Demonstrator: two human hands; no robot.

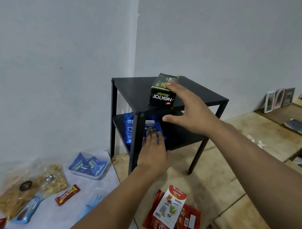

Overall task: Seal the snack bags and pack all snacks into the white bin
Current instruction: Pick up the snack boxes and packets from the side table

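Gathering is the step in hand, as I judge it: both hands are reaching into the black two-tier side table [199,92] for snacks that are sitting apart from the rest. The Nextar Nastar box [161,97], black and green with its printed name facing the camera upside down, is standing on the table's top near the front edge; the right hand [191,114] is spreading wide over its right side, fingertips touching or nearly touching the top corner, thumb hanging free below the tabletop, not yet closing on anything. On the lower shelf a blue snack bag [136,129] is lying flat, partly hidden behind the front leg, and the left hand [152,150] is resting on it with fingers fairly straight; whether they are pinching the foil I cannot tell, since motion blur is smearing the fingertips. The next move, I would say, is calling for the right hand to close across the box's width and the left to draw the bag out past the leg. Just below, on the wooden platform, a red Astor wafer pack [174,213] is lying, and on the white sheet to the left are sitting a clear tub of blue wrapped sweets [89,164], clear bags of yellowish crisps [32,190] and a red chocolate bar [67,194]. No white bin is showing in this view.
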